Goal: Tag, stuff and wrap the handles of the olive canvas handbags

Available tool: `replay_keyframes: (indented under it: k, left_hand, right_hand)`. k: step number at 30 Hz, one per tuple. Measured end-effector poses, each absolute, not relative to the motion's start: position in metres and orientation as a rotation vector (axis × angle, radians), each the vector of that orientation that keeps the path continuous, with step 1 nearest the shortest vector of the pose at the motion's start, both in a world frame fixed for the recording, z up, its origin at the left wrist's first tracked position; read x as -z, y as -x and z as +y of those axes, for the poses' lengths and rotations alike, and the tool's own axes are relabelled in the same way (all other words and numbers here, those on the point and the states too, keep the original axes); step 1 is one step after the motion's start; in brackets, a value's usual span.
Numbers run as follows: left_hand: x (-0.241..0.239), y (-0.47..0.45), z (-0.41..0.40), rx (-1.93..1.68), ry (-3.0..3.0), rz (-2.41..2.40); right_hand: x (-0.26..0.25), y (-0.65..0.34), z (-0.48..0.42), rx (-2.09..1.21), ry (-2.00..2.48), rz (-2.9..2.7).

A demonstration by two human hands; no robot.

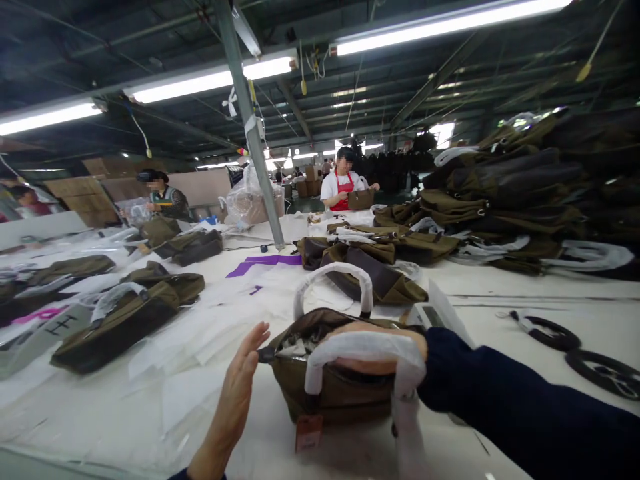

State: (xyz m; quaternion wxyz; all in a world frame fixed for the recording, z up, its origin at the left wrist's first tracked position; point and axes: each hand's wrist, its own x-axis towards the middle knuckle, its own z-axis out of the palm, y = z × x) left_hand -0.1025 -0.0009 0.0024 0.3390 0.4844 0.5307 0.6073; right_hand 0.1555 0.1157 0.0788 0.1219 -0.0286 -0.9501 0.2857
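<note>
the left hand (239, 383) is open and empty just beside the left end of the olive bag (345, 400) at near centre, while the right hand (370, 366), its hold hidden, reaches inside, where snagging the near wrapped handle (370, 345) could tip the bag.

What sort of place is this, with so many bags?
Probably a bag factory or workshop. There's a big pile of similar brown-green bags, a person in a red apron holding a bag, and long tube lights overhead.
</note>
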Motion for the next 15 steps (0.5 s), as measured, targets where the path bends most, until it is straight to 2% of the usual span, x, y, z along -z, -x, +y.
replay_keyframes:
  k: [4, 10, 15]
  left_hand:
    - [-0.003, 0.074, 0.009, -1.545, -1.182, 1.419]
    - [-0.016, 0.082, 0.052, -1.56, -1.195, 1.392]
    - [-0.019, 0.099, 0.11, -1.467, -1.163, 1.332]
  right_hand:
    - [-0.068, -0.146, 0.116, -0.778, 0.075, -2.813]
    - [-0.115, -0.189, 0.114, -0.939, 0.5, -2.701]
    - [-0.133, -0.217, 0.095, -0.715, 0.539, -2.868]
